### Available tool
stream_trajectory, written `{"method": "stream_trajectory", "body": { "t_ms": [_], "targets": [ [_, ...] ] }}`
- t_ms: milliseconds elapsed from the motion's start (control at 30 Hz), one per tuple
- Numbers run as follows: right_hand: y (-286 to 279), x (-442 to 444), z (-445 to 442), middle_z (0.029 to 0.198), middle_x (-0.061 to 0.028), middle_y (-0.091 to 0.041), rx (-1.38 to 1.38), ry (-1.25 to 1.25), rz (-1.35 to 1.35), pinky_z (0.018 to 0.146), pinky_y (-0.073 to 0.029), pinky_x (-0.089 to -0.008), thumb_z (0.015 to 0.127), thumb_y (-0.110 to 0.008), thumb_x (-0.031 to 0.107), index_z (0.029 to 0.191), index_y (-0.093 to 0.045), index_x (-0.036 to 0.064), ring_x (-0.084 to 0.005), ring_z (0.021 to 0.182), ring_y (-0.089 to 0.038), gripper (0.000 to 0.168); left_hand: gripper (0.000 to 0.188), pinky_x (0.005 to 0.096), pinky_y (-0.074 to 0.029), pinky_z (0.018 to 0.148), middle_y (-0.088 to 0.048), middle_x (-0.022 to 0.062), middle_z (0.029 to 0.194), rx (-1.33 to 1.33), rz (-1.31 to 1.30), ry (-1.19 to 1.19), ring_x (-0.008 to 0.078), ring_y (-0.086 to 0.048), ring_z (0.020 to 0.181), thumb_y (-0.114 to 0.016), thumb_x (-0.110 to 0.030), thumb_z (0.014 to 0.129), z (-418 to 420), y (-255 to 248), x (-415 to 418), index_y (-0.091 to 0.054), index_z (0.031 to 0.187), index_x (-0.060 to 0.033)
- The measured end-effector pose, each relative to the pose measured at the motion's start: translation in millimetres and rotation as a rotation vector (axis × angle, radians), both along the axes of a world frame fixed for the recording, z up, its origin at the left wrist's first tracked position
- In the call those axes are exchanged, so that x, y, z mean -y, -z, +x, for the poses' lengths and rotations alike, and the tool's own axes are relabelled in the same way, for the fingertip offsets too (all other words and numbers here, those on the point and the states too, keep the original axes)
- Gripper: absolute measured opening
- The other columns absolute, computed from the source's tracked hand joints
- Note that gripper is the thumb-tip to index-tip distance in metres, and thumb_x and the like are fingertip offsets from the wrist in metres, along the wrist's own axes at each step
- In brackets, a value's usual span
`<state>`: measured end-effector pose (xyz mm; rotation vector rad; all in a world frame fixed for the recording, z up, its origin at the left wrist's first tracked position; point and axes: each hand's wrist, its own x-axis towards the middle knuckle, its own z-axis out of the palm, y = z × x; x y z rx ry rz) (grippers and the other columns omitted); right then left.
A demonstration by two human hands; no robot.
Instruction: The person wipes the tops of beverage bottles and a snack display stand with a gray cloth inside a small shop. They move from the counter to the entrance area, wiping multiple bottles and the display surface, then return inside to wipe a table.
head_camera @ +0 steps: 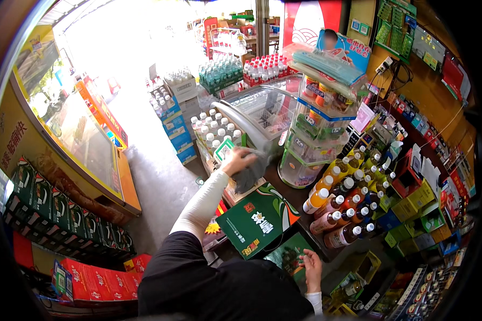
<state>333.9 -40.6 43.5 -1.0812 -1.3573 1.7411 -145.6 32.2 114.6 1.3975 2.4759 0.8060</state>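
Observation:
My left hand [240, 159] reaches out over the counter and grips a grey cloth [250, 172], which looks blurred. Just beyond the fingers stands a green-framed card with a printed code [225, 150], in front of a pack of white-capped bottles [217, 129]. Nearer to me, a green printed cardboard box [258, 220] lies below the cloth. My right hand [311, 267] is raised low at the right of my body, fingers apart and slightly curled, with nothing visible in it.
Drink bottles [341, 204] crowd the counter's right side, beside a tiered clear plastic display [313, 136]. A glass-topped chest freezer [265, 105] stands behind. Stacked red boxes [100, 281] and dark green cartons [64, 212] are at the left; a glass-fronted cabinet [80, 128] stands beyond them.

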Motion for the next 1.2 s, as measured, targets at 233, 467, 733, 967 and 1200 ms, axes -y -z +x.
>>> {"method": "stream_trajectory", "body": {
  "t_ms": [233, 467, 733, 967, 1200],
  "targets": [
    [-6, 3, -2, 0.1, -0.0061, -0.06, 0.102, -0.041, 0.016, 0.066, -0.05, -0.0247, 0.094, -0.05, 0.01, 0.115, -0.055, -0.001, -0.0128, 0.087, -0.06, 0.024, 0.087, 0.0679, -0.025, 0.098, -0.027, 0.0138, 0.146, -0.228, -0.159, -0.102, 0.0436, -0.022, 0.134, -0.067, -0.065, 0.065, 55, -2, -2, -0.038, 0.137, -0.0258],
    [1, 6, 0, 0.093, -0.0053, -0.062, 0.071, 0.0, -0.006, 0.066, -0.049, -0.0246, 0.093, -0.053, 0.011, 0.114, -0.056, 0.0, -0.0112, 0.079, -0.059, 0.023, 0.067, 0.0559, -0.029, 0.098, -0.043, 0.0087, 0.13, -0.176, -0.022, -0.206, 0.0323, -0.034, 0.126, -0.061, -0.065, 0.072, 46, 3, -4, -0.054, 0.122, -0.0206],
    [-1, 8, -1, 0.093, -0.0057, -0.062, 0.076, 0.013, -0.002, 0.066, -0.049, -0.0246, 0.093, -0.053, 0.011, 0.114, -0.056, 0.001, -0.0109, 0.079, -0.059, 0.023, 0.045, 0.0425, -0.04, 0.091, -0.059, 0.0088, 0.112, -0.163, 0.157, -0.374, 0.0288, -0.053, 0.109, -0.064, -0.043, 0.08, 10, 38, -16, -0.055, 0.111, -0.012],
    [1, 8, 9, 0.094, -0.0065, -0.062, 0.076, 0.049, -0.005, 0.065, -0.048, -0.0249, 0.093, -0.052, 0.01, 0.114, -0.056, 0.0, -0.0106, 0.078, -0.058, 0.023, 0.048, 0.0453, -0.045, 0.083, -0.062, 0.0217, 0.105, 0.152, 0.511, -0.503, 0.0397, -0.059, 0.097, -0.065, -0.04, 0.082, -23, 38, -3, -0.051, 0.114, -0.0078],
    [4, 6, 14, 0.102, -0.0057, -0.059, 0.15, 0.06, -0.059, 0.064, -0.05, -0.0246, 0.094, -0.051, 0.011, 0.113, -0.056, 0.0, -0.0139, 0.089, -0.061, 0.022, 0.025, 0.026, -0.043, 0.076, -0.057, 0.0039, 0.089, 0.396, 1.055, -0.049, 0.012, -0.052, 0.082, -0.063, -0.01, 0.086, 20, -31, 61, -0.051, 0.106, -0.0018]
  ]
}}
